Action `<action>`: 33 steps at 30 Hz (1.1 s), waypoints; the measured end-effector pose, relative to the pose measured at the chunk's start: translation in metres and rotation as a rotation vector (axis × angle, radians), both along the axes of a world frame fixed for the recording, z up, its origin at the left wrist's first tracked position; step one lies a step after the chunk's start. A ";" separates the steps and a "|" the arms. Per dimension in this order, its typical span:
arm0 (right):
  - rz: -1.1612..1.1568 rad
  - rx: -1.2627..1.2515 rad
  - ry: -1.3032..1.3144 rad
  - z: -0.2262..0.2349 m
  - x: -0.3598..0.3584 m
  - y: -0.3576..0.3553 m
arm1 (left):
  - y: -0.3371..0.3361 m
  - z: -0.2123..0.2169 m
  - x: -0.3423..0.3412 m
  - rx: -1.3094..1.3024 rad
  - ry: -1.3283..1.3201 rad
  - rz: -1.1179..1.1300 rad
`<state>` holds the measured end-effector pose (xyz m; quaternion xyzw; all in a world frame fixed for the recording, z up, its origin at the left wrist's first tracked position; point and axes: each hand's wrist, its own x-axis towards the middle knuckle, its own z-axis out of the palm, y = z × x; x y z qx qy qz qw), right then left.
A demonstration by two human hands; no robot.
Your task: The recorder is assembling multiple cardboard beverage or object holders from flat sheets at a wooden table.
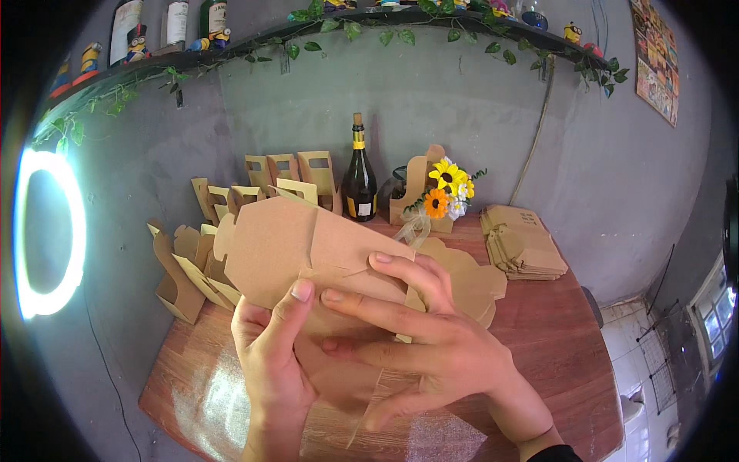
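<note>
A partly folded brown cardboard carrier is raised in front of me above the table, its panels creased and tilted. My left hand is closed on its lower left part, the thumb on the near face and the other fingers mostly behind. Across the right side spreads my right hand, palm toward the cardboard, its fingers apart. Its upper fingertips touch the panel near a crease and a slit. The lower fingers extend over the carrier's lower part.
Several folded cardboard carriers stand at the left. A dark bottle and a carrier with artificial flowers are at the back. Flat cardboard pieces lie at right, beside a stack of blanks on the wooden table.
</note>
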<state>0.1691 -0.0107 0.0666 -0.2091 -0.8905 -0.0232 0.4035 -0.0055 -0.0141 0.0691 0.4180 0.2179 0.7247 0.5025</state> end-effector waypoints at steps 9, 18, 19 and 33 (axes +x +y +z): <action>-0.122 0.273 0.099 -0.016 -0.009 0.008 | 0.000 -0.002 0.001 0.010 -0.077 -0.109; -0.109 0.467 0.221 -0.013 0.005 0.012 | -0.001 -0.008 -0.013 0.073 -0.198 -0.438; -0.125 0.395 0.229 -0.010 0.008 0.011 | 0.003 -0.011 -0.017 0.135 -0.213 -0.514; 0.000 0.080 0.174 0.016 0.026 0.008 | 0.003 -0.004 -0.046 0.038 0.351 -0.422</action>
